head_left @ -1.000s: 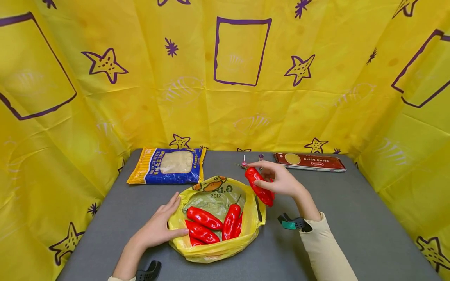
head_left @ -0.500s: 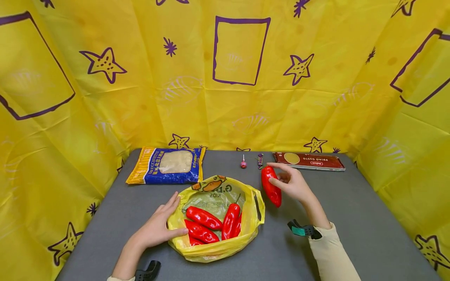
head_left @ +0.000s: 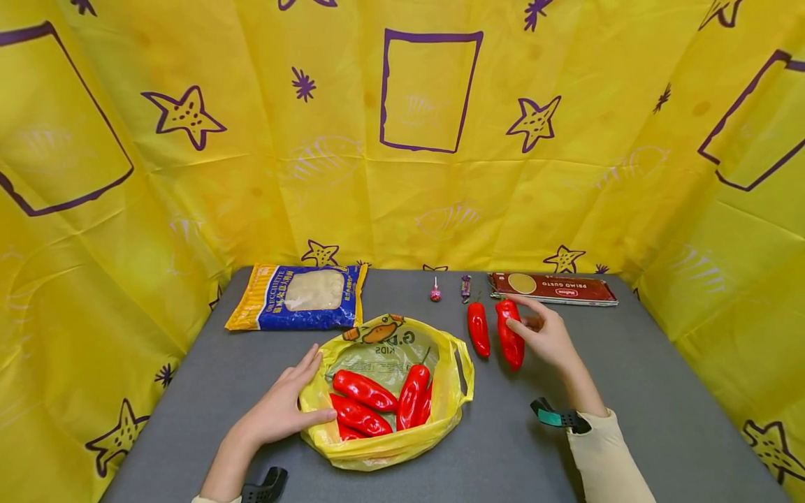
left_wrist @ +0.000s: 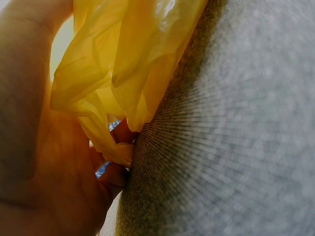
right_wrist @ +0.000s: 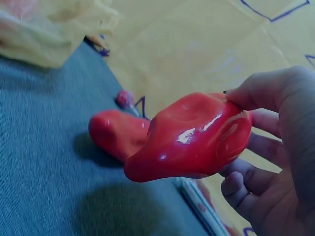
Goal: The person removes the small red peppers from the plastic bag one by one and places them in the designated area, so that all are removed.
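We record a grey table (head_left: 629,391) enclosed by yellow star-printed sheeting (head_left: 566,175). The right hand (head_left: 547,337) pinches a red pepper (head_left: 509,334) just beside another pepper (head_left: 479,328) lying on the table. The left hand (head_left: 279,409) rests, fingers straight, on the yellow bag's (head_left: 383,447) rim.

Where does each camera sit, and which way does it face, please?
Head: above the table, facing forward and down; both hands, left hand, right hand, bag, peppers.
Left wrist: low by the table, facing the bag; palm shows.
Right wrist: beside the hand, facing the held pepper.
Shared: head and right wrist see that pepper.
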`<action>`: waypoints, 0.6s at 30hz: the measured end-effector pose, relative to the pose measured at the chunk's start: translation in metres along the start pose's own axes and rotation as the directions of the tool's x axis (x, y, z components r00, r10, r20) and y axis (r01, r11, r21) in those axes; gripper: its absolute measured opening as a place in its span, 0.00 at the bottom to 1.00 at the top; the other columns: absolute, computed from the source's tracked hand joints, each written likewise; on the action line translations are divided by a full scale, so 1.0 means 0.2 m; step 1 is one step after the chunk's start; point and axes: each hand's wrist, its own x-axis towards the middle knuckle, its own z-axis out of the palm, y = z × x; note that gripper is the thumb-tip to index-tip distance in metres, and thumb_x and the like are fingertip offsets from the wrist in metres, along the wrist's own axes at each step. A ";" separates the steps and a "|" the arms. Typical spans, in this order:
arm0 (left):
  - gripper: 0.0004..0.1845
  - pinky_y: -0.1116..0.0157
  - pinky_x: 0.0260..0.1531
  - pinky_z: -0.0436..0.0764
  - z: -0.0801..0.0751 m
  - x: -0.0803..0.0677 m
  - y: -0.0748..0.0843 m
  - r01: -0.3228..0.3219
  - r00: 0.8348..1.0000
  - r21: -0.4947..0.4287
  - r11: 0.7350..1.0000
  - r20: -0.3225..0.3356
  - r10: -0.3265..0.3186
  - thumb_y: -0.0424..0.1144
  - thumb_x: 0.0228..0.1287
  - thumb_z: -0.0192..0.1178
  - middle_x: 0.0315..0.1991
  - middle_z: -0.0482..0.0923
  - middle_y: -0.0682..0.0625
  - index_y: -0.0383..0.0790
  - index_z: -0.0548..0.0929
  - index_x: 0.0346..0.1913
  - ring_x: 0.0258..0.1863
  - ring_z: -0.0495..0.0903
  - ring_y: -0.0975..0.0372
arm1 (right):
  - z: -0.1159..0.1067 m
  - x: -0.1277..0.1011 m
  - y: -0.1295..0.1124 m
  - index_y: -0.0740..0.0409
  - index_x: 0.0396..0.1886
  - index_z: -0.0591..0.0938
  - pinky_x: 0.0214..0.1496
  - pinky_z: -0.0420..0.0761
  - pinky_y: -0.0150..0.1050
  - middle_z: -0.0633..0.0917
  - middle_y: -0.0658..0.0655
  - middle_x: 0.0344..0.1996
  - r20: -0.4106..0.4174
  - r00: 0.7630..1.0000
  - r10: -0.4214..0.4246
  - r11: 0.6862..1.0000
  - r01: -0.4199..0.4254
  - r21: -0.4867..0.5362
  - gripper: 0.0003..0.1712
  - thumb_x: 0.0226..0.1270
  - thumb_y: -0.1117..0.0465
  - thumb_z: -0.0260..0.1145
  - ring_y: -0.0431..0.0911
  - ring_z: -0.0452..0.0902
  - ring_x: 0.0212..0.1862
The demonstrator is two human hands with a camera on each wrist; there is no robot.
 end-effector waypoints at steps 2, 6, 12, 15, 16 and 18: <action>0.61 0.33 0.68 0.68 0.00 0.00 0.00 0.003 1.000 0.001 1.000 0.002 -0.003 0.69 0.60 0.71 0.88 0.44 0.44 0.39 0.56 0.85 0.75 0.63 0.36 | -0.01 0.00 0.03 0.60 0.71 0.80 0.25 0.71 0.33 0.83 0.67 0.51 -0.007 1.000 0.011 1.000 -0.011 0.002 0.29 0.72 0.64 0.73 0.39 0.75 0.26; 0.61 0.32 0.68 0.68 0.00 0.00 0.00 0.009 1.000 0.005 1.000 0.007 -0.009 0.69 0.60 0.71 0.88 0.44 0.44 0.40 0.56 0.85 0.76 0.62 0.36 | -0.03 0.02 0.08 0.60 0.72 0.79 0.24 0.68 0.33 0.83 0.67 0.46 -0.009 0.999 0.050 0.999 -0.050 -0.005 0.29 0.73 0.63 0.72 0.38 0.73 0.24; 0.61 0.34 0.68 0.69 0.00 0.01 0.00 0.012 1.000 0.004 1.000 0.007 -0.012 0.69 0.60 0.71 0.88 0.44 0.44 0.40 0.56 0.85 0.75 0.64 0.39 | -0.02 0.03 0.16 0.59 0.72 0.79 0.23 0.69 0.33 0.83 0.67 0.47 0.000 0.993 0.117 0.993 -0.117 -0.026 0.28 0.74 0.62 0.71 0.38 0.72 0.22; 0.61 0.33 0.68 0.69 -0.01 0.00 0.01 0.017 1.000 0.001 1.000 0.011 -0.017 0.70 0.60 0.71 0.88 0.44 0.44 0.40 0.56 0.85 0.75 0.63 0.38 | -0.01 0.04 0.19 0.60 0.71 0.79 0.22 0.71 0.33 0.81 0.67 0.55 -0.004 0.990 0.141 0.990 -0.141 -0.019 0.28 0.74 0.61 0.71 0.37 0.72 0.21; 0.61 0.33 0.68 0.69 -0.01 0.00 0.01 0.019 1.000 0.000 1.000 0.013 -0.019 0.69 0.60 0.71 0.88 0.44 0.44 0.40 0.55 0.85 0.75 0.63 0.38 | -0.01 0.04 0.20 0.60 0.71 0.79 0.22 0.71 0.33 0.80 0.67 0.56 -0.005 0.989 0.148 0.989 -0.148 -0.020 0.28 0.74 0.61 0.71 0.37 0.71 0.21; 0.61 0.32 0.68 0.68 -0.01 0.00 0.01 0.022 1.000 0.000 1.000 0.016 -0.022 0.69 0.60 0.70 0.88 0.43 0.44 0.40 0.55 0.85 0.76 0.62 0.36 | -0.01 0.05 0.23 0.61 0.71 0.79 0.22 0.71 0.33 0.80 0.68 0.57 -0.008 0.987 0.162 0.987 -0.162 -0.019 0.28 0.74 0.60 0.71 0.36 0.71 0.21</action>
